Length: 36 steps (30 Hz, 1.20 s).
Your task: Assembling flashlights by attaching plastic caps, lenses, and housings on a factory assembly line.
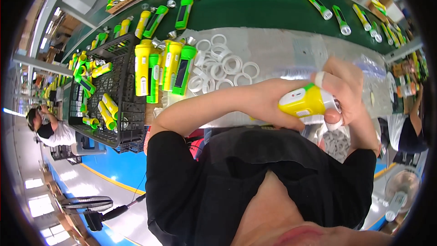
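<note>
A yellow flashlight (302, 101) with a white and green panel lies sideways between my two hands, in front of my chest. My left hand (283, 105) is wrapped around its body from the left. At its right end, my right hand (348, 89) grips with bent fingers and thumb. White material shows by the right fingertips; whether it is a ring or finger wrapping, I cannot tell. Beyond my left forearm, white plastic rings (225, 64) lie in a loose pile. Several yellow and green flashlights (142, 66) stand left of the rings, silvery reflector cups beside them.
On the left stands a black crate (120, 125) holding flashlights. A green conveyor belt (255, 7) carries more flashlights beyond the grey-covered table (291, 45). A bag of grey-white rings (337, 143) sits beneath my right forearm. Other people work at both sides; a black fan (93, 212) stands lower left.
</note>
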{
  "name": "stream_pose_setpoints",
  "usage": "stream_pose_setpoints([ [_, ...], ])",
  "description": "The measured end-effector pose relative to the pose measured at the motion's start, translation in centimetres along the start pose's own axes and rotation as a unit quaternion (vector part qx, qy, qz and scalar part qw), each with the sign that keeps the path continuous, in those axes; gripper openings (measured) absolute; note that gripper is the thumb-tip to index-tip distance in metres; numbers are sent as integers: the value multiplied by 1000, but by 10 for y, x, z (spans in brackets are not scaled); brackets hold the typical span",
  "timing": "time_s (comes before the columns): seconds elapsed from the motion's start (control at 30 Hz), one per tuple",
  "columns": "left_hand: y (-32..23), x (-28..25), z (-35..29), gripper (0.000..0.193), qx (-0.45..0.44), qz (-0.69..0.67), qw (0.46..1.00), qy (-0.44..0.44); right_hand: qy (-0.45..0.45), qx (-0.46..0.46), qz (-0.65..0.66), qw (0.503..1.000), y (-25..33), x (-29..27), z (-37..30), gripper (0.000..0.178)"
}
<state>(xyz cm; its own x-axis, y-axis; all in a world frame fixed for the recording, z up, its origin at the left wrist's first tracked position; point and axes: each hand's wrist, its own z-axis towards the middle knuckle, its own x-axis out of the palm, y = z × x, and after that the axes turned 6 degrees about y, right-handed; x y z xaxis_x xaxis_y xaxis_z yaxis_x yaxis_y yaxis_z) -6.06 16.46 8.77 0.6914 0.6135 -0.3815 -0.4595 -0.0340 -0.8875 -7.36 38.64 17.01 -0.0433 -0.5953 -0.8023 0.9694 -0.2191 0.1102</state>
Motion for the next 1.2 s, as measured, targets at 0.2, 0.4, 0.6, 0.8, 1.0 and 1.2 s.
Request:
stream_pose_setpoints([
  [0.2,109,-91,73,63,-138,309,930,-144,-120,397,-8,910,-163,136,-14,32],
  [0.4,155,-192,40,85,-185,460,835,-240,-188,496,-23,848,-268,167,1,50],
  [0.6,183,-282,-60,95,-583,512,602,-189,-134,652,-172,726,-376,152,-76,57],
  [0.8,177,-257,-36,85,-426,455,754,-206,-122,405,-147,894,-300,156,-41,31],
  [1.0,84,-121,13,85,-184,199,938,-217,-87,463,486,737,-147,160,30,57],
  [1.2,36,-30,1,69,-166,235,936,-202,-229,411,587,659,-34,131,-17,38],
])
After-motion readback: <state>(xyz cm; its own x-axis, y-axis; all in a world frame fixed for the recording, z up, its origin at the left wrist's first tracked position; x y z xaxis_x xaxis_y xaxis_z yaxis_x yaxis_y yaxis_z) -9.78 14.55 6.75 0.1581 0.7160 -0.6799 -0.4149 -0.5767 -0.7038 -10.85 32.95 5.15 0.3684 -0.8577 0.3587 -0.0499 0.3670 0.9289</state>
